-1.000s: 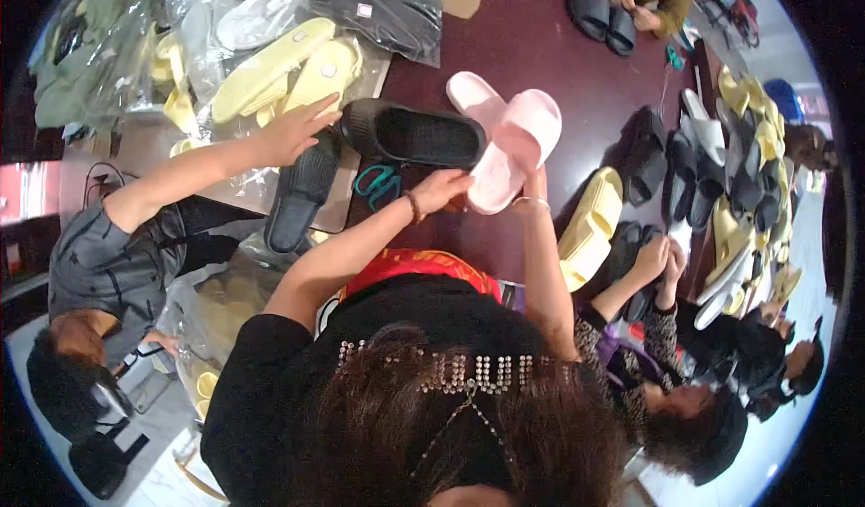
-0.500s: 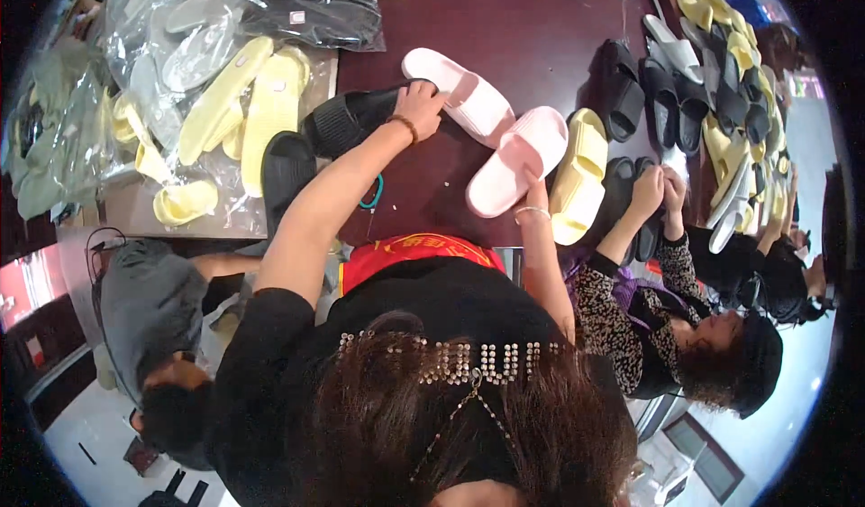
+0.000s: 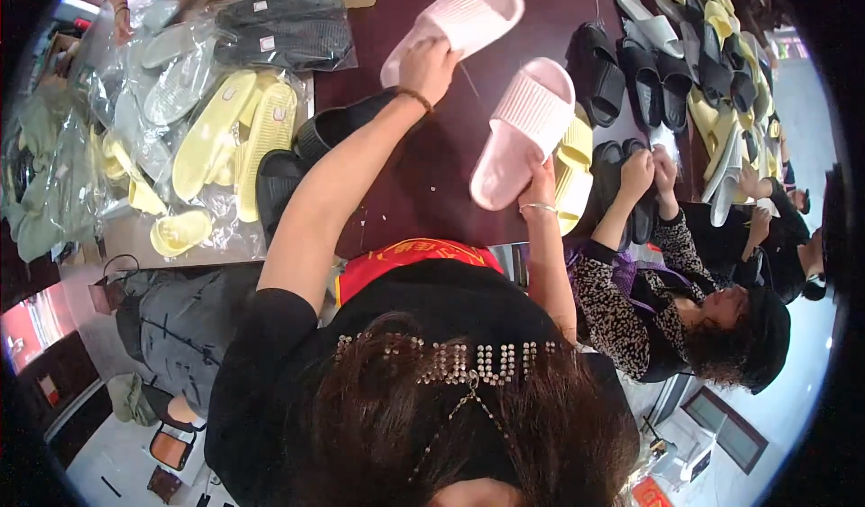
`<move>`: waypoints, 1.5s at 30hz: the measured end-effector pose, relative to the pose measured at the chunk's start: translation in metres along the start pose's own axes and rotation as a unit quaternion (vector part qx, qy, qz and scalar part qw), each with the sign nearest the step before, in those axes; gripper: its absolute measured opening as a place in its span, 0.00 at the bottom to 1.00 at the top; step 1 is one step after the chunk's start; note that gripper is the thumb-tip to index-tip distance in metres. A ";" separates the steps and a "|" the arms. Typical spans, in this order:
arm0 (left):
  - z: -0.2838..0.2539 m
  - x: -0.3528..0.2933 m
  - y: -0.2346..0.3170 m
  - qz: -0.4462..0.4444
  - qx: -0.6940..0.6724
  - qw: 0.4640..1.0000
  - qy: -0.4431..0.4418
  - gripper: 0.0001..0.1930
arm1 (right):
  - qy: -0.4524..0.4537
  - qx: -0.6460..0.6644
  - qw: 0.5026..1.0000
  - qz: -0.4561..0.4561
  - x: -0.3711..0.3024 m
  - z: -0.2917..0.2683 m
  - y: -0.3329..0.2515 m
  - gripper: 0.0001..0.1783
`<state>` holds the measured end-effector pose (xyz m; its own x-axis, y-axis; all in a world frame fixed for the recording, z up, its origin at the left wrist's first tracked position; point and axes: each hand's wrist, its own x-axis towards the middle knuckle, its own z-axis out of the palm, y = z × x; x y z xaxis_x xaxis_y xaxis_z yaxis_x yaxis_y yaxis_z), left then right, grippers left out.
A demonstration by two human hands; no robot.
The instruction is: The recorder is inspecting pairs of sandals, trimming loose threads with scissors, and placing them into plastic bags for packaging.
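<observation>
I keep my left hand (image 3: pixel 431 64) and right hand (image 3: pixel 539 183) each clamped on a pink slipper (image 3: pixel 455 25), soles level, edges matched.

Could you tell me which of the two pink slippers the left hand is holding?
The upper pink slipper, lying farther up the table; the left hand grips its heel.

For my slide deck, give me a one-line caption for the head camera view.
Left hand and right hand each hold a pink slide sandal over a dark red table crowded with sandals.

A dark maroon table (image 3: pixel 432 174) stands on pale grey floor (image 3: pixel 793 363).
</observation>
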<state>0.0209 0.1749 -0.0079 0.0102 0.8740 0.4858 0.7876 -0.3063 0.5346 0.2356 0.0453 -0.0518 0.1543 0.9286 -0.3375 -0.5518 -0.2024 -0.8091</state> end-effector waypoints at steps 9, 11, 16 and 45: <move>-0.040 -0.024 0.076 0.062 -0.129 0.986 0.087 0.09 | -0.003 0.036 0.999 0.017 -0.009 0.011 -0.009 0.21; -0.038 -0.035 0.073 0.070 -0.079 0.991 0.079 0.09 | -0.001 0.032 0.999 -0.009 -0.011 0.008 -0.007 0.18; -0.028 -0.064 0.073 0.003 -0.115 0.993 -0.003 0.08 | -0.042 0.082 0.995 0.039 -0.012 -0.017 0.006 0.21; -0.133 -0.057 -0.110 0.058 0.270 0.949 -0.151 0.35 | -0.125 -0.790 0.556 -0.226 -0.019 0.035 0.076 0.29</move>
<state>-0.1488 0.1084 -0.0024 0.2276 0.9397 0.2551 0.9707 -0.2398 0.0174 0.1622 0.0231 -0.0897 -0.2433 0.9699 -0.0105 0.9367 0.2321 -0.2623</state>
